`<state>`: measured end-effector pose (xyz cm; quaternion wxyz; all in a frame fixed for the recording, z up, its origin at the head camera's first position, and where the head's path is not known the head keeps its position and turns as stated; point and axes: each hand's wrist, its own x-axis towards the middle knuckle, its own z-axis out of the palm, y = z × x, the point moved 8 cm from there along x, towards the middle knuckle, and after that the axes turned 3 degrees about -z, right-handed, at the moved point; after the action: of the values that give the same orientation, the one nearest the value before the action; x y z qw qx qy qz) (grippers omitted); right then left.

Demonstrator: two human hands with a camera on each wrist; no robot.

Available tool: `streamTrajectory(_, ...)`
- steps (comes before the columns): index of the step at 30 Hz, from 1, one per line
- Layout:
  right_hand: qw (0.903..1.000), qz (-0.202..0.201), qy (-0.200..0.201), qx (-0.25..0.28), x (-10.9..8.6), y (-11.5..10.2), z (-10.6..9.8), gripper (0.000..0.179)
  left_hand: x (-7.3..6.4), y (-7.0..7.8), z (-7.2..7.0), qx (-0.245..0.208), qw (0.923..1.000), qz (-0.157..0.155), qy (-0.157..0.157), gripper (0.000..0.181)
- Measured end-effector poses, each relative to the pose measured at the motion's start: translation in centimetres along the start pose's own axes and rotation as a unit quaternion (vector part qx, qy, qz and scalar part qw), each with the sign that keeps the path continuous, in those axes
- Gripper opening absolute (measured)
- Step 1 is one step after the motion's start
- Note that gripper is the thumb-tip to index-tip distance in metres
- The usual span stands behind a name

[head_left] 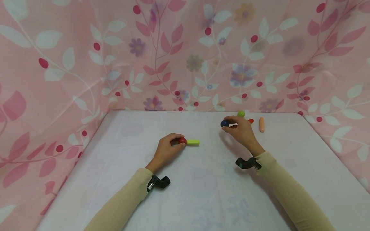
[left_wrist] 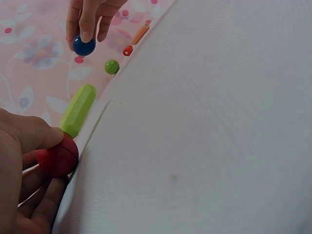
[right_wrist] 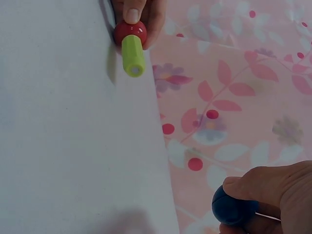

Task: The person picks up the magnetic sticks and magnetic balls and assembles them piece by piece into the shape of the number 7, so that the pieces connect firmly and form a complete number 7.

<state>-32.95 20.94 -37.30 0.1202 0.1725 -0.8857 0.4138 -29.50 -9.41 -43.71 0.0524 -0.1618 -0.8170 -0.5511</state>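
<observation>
My left hand (head_left: 168, 149) pinches a shiny red ball (left_wrist: 59, 157) between thumb and fingers. A yellow-green ribbed rod (head_left: 193, 142) sticks out from that ball, its free end pointing right. Farther back and to the right, my right hand (head_left: 240, 131) grips a dark blue ball (head_left: 224, 124) between thumb and fingertips, raised a little over the table. Just behind the right hand lies a light green ball (head_left: 241, 114). A red rod (head_left: 251, 121) is partly hidden by that hand, and an orange rod (head_left: 261, 124) lies to its right.
The table (head_left: 196, 192) has a white cloth over it. Pink curtain cloth (head_left: 185, 64) with a leaf and flower print hangs along the back and both sides. A small black camera (head_left: 162, 182) is worn on the left wrist, another camera (head_left: 245, 163) on the right.
</observation>
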Motion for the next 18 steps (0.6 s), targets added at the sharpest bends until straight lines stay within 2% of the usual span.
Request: streamTrajectory(18,0.9988,0.008,-0.045,0.015,-1.7,-1.2,2.8,0.037,0.0,0.0,0.0,0.008,1.0000,0.001,0.003,0.030)
